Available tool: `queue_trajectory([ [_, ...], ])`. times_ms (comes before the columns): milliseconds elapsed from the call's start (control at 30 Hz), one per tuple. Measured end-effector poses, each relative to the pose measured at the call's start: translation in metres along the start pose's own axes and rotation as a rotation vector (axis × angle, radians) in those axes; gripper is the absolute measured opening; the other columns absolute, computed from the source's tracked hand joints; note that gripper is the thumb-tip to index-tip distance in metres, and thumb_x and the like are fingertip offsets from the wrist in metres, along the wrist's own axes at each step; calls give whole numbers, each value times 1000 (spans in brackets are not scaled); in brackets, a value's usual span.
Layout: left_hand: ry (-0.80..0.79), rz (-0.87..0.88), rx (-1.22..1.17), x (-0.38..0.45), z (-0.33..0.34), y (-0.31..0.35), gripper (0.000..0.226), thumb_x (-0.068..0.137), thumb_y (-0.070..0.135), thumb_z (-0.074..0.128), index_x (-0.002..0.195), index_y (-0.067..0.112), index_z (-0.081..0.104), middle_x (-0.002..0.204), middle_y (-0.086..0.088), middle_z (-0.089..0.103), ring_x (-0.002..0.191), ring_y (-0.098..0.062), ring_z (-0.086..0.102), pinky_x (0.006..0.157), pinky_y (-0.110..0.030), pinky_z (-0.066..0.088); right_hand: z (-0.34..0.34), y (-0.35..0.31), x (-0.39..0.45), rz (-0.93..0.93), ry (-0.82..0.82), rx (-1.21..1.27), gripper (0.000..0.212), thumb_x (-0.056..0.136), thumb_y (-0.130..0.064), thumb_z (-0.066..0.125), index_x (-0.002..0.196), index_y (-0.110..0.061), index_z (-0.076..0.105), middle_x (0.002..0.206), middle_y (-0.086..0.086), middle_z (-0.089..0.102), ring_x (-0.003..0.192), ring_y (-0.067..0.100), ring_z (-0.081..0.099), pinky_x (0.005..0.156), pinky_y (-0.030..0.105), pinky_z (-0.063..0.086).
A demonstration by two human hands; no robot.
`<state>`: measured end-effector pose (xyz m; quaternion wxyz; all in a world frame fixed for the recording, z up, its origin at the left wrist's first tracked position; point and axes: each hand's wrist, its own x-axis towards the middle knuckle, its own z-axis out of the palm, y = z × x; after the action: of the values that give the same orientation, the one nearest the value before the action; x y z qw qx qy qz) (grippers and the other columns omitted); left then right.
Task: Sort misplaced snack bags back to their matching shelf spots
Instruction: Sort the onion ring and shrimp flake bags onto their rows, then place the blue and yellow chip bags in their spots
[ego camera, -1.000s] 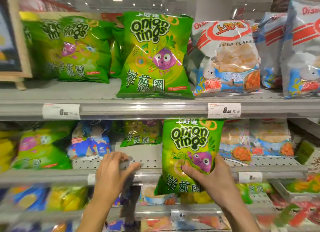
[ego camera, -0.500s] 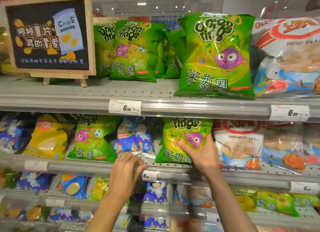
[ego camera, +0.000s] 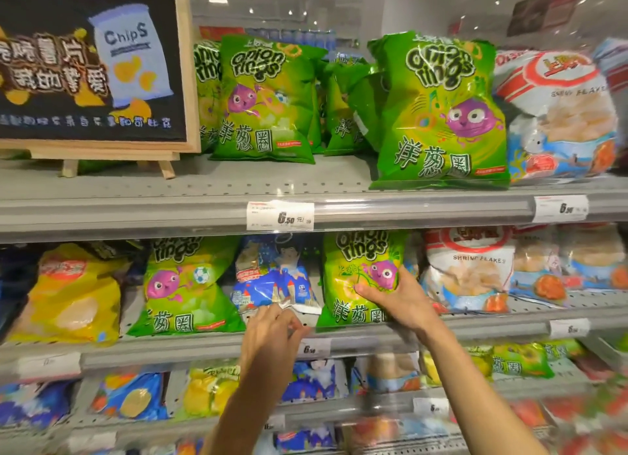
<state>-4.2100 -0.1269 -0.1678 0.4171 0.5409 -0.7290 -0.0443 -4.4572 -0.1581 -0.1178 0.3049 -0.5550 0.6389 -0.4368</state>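
My right hand grips a green onion rings bag that stands upright on the middle shelf. Its fingers curl over the bag's front. To its left lies a blue bag; my left hand reaches to that bag's lower edge, fingers curled at the crinkled corner. Whether it pinches the bag is unclear. Another onion rings bag leans left of the blue one, beside a yellow bag.
The top shelf carries several onion rings bags, a shrimp flakes bag and a chalkboard chips sign. Shrimp flakes bags fill the middle shelf's right. Lower shelves hold mixed bags.
My right hand lifted the onion rings bag from below the middle shelf's edge up onto that shelf. My left hand rose from the shelf rail to the blue bag's lower edge. View panned left.
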Motion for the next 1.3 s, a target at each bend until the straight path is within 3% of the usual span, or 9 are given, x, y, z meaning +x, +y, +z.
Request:
queue_trajectory([
  [233, 0, -28, 30, -2, 0, 0, 16, 77, 26, 81, 73, 18, 68, 76, 6, 60, 78, -18, 57, 69, -43, 53, -7, 9, -4, 63, 18, -79, 64, 66, -58, 87, 114, -26, 58, 109, -6, 72, 104, 16, 68, 92, 34, 51],
  [367, 23, 4, 39, -3, 0, 1, 14, 76, 19, 83, 75, 16, 70, 76, 6, 61, 76, -16, 58, 67, -39, 53, -5, 12, -12, 19, 96, -122, 66, 75, -52, 83, 127, -19, 58, 114, 0, 71, 110, 24, 66, 89, 33, 48],
  [500, 68, 44, -47, -9, -13, -1, 9, 81, 15, 81, 85, 17, 73, 83, 10, 65, 80, -8, 58, 73, -22, 49, 6, 19, -28, -77, 331, -177, 84, 79, -50, 81, 144, -9, 48, 137, 14, 60, 129, 33, 54, 107, 44, 43],
  [600, 130, -4, -116, -17, -34, -7, 10, 85, 18, 75, 90, 25, 70, 90, 16, 65, 84, -1, 58, 76, -10, 42, 24, 13, -47, -186, 551, -197, 72, 87, -45, 76, 144, -12, 47, 139, 11, 54, 131, 30, 44, 109, 36, 32],
  [733, 226, -271, -255, -20, -64, -27, 5, 89, 38, 68, 91, 42, 66, 96, 24, 63, 94, 2, 59, 80, -19, 44, 58, -6, -71, -398, 635, -200, 54, 90, -39, 66, 132, -5, 58, 126, 13, 58, 119, 31, 50, 107, 29, 31],
  [867, 425, -306, -240, -14, -91, -66, 12, 87, 28, 73, 97, 30, 66, 99, 10, 61, 97, -16, 61, 85, -34, 48, 89, -26, -79, -484, 692, -200, 40, 89, -27, 67, 122, -4, 65, 124, 14, 59, 120, 30, 50, 110, 25, 28],
  [1000, 396, -378, -157, 2, -113, -110, 48, 81, 36, 79, 117, 12, 59, 116, -10, 56, 114, -31, 49, 98, -49, 42, 127, -47, -73, -376, 581, -183, 42, 85, -10, 79, 124, -4, 64, 119, 14, 64, 114, 35, 56, 102, 28, 34],
  [1133, 144, -493, -238, 26, -120, -143, 86, 70, 39, 88, 138, 7, 46, 132, -14, 54, 124, -30, 50, 106, -48, 41, 147, -62, -49, -188, 394, -190, 64, 86, -26, 81, 139, -1, 55, 136, 18, 60, 128, 34, 54, 107, 38, 38],
  [1300, -84, -499, -373, 56, -122, -174, 85, 55, 56, 89, 122, 23, 49, 106, 12, 67, 99, -10, 66, 80, -26, 53, 160, -76, -14, -45, 239, -127, 82, 79, -41, 85, 143, -6, 48, 136, 13, 62, 120, 27, 62, 98, 31, 46],
])
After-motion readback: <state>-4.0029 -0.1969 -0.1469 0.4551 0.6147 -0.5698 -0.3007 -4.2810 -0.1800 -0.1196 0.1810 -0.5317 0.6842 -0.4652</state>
